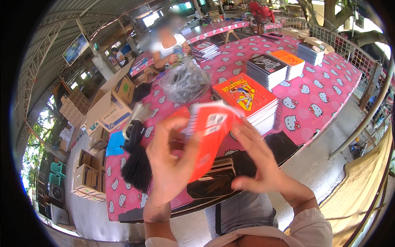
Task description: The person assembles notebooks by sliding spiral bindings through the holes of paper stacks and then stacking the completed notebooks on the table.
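A red-covered notebook (pixel 212 138), slightly blurred, is held up above the table's near edge. My left hand (pixel 170 158) pinches it along its left side between thumb and fingers. Beside its right edge, my right hand (pixel 261 162) has its fingers spread; the fingertips are close to the cover, and I cannot tell if they touch. Below the notebook, a black box-like device (pixel 212 181) rests at the table edge. Just beyond it stands a tall stack of red-orange notebooks (pixel 247 96). Part of another red cover shows behind my left hand.
The table has a pink patterned cloth (pixel 306 88). On it are stacks with black (pixel 266 68) and orange (pixel 287 59) covers, a clear plastic bag (pixel 186 80) and a black bristly bundle (pixel 138 168). Cardboard boxes (pixel 113 107) stand left. Across the table sits another person (pixel 168 47).
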`<move>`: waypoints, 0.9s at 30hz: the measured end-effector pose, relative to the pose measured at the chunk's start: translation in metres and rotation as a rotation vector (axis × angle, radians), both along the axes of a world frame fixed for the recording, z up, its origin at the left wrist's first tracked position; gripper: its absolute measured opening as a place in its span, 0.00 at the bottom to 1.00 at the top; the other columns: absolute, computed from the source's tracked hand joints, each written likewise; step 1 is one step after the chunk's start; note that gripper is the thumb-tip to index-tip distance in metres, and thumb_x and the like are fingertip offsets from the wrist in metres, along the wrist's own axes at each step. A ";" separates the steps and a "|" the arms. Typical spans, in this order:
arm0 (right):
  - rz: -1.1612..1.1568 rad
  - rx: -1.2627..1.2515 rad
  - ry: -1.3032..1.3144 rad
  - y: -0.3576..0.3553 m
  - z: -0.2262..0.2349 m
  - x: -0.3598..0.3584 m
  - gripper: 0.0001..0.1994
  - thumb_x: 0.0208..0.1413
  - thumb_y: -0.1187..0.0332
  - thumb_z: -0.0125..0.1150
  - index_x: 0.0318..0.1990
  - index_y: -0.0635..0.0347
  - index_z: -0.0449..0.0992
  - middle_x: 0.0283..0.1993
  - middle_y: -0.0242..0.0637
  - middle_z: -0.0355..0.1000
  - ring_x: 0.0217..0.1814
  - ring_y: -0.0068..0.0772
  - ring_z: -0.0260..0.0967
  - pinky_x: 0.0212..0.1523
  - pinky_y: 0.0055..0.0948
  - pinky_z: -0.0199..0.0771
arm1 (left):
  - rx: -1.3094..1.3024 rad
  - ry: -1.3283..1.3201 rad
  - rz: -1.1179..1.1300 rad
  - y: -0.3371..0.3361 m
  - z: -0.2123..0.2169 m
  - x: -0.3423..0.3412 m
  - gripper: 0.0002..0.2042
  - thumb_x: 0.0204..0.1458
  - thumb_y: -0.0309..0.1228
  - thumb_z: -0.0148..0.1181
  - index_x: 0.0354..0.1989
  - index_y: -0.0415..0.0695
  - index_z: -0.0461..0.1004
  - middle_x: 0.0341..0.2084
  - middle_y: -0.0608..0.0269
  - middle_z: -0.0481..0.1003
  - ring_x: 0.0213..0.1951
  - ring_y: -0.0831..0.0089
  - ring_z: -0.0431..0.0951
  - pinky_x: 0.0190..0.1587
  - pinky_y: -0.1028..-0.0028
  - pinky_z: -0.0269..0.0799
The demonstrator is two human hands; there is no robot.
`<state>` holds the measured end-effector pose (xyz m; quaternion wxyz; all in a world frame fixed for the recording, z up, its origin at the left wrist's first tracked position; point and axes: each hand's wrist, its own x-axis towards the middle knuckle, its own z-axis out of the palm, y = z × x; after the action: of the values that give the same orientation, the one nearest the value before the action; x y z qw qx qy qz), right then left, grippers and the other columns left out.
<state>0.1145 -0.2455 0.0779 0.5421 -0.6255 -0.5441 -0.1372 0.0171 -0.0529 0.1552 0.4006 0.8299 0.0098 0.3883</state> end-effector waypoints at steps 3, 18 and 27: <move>-0.034 0.009 -0.005 -0.004 0.024 0.000 0.58 0.46 0.45 0.78 0.78 0.62 0.48 0.81 0.61 0.37 0.85 0.64 0.28 0.78 0.55 0.40 | -0.057 -0.038 -0.332 -0.044 0.028 0.026 0.15 0.58 0.17 0.64 0.50 0.40 0.68 0.42 0.65 0.73 0.35 0.81 0.75 0.32 0.83 0.73; 0.414 0.305 1.034 -0.021 0.080 0.162 0.34 0.55 0.70 0.65 0.70 0.71 0.62 0.59 0.45 0.75 0.55 0.30 0.77 0.55 0.28 0.79 | 0.494 -0.055 -0.238 0.025 0.027 0.230 0.29 0.56 0.47 0.68 0.64 0.50 0.75 0.48 0.50 0.71 0.53 0.57 0.74 0.58 0.63 0.68; -0.801 -0.408 -0.444 0.019 -0.016 0.176 0.34 0.62 0.44 0.59 0.66 0.62 0.71 0.70 0.52 0.65 0.75 0.51 0.61 0.72 0.63 0.55 | 0.794 -0.276 0.386 0.062 -0.085 0.276 0.28 0.59 0.53 0.61 0.62 0.48 0.74 0.48 0.44 0.74 0.49 0.50 0.75 0.54 0.58 0.69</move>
<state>0.2909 -0.2269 0.0623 0.1849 -0.8342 -0.3792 -0.3551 0.2931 0.0092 0.0700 -0.0303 0.8427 -0.0388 0.5362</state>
